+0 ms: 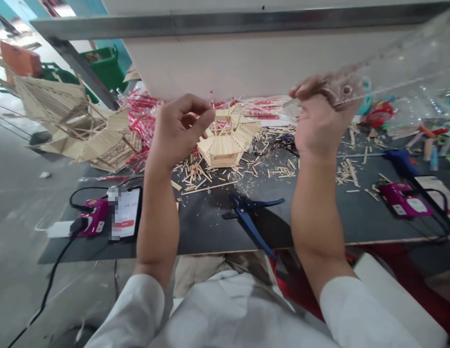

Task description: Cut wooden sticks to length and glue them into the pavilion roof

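My left hand (181, 126) is raised above the dark table (319, 217), with thumb and fingers pinched on a thin wooden stick that is hard to make out. Further right, my right hand (319, 121) is closed on the corner of a clear plastic bag (402, 72) that stretches up and to the right. Behind and between the hands stands a small hexagonal house of wooden sticks (225, 142). Loose stick pieces (195, 174) lie scattered around it.
Blue cutters (250, 215) lie near the table's front edge. A phone (126, 212) and a purple device (94, 217) sit front left, another purple device (404, 200) right. A larger stick model (79, 125) stands at the left, red-and-clear wrappers (145, 113) behind it.
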Available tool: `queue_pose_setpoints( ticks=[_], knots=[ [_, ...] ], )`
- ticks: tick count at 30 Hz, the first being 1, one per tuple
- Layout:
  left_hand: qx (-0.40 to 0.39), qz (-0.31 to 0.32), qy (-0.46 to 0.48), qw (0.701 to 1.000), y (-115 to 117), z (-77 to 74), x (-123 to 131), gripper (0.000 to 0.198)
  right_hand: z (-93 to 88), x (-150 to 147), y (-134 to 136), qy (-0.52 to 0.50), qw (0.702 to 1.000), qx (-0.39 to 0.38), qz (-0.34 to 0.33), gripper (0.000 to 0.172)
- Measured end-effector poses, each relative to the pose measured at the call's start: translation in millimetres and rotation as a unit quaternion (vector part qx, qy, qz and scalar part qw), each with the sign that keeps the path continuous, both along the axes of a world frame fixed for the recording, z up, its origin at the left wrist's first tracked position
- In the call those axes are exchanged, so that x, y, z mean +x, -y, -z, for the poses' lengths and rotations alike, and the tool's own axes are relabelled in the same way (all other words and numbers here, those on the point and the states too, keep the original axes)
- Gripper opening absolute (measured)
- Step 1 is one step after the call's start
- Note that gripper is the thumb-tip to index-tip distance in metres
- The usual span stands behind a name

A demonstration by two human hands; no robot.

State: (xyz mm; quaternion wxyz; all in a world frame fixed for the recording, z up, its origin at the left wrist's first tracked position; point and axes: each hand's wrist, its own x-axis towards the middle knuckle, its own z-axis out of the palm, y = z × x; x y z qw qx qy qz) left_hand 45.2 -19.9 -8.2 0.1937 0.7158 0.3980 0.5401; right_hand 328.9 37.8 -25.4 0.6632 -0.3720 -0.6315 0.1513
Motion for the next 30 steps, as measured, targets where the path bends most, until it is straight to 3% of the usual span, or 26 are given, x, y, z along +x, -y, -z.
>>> queue_pose_setpoints(
  ticks=[2,5,8,11,14,18,25,30],
  knots=[
    [-0.02,0.028,0.046,0.998,0.1,-1.8,-7.3,0.036,-13.7,-3.3,5.3,0.073,0.996,0.019,0.046,0.028],
    [-0.103,0.084,0.051,0.99,-0.3,0.6,-17.7,0.048,-21.0,-15.7,12.2,0.204,0.975,0.026,0.087,0.038],
    [-0.164,0.102,0.011,0.981,-4.5,7.4,-24.2,0.061,-16.8,-29.5,11.4,0.318,0.945,0.006,0.073,0.034],
    [-0.162,0.071,-0.008,0.984,-15.1,20.2,-23.8,0.051,-10.5,-36.4,8.3,0.382,0.923,-0.037,0.026,0.023],
    [-0.161,0.069,0.002,0.985,-28.0,36.4,-18.7,0.031,-7.0,-36.4,8.7,0.393,0.915,-0.093,-0.023,0.019],
    [-0.183,0.043,0.001,0.982,-40.2,52.3,-13.8,0.019,-5.4,-31.3,10.7,0.369,0.913,-0.153,-0.083,0.02],
    [-0.163,0.03,0.02,0.986,-48.3,62.7,-14.3,0.012,-5.1,0.6,9.0,0.274,0.933,-0.214,-0.094,0.023],
    [-0.166,0.062,0.022,0.984,-50.6,70.3,-16.6,0.011,7.7,31.1,1.3,0.217,0.94,-0.23,-0.129,0.03]
  ],
)
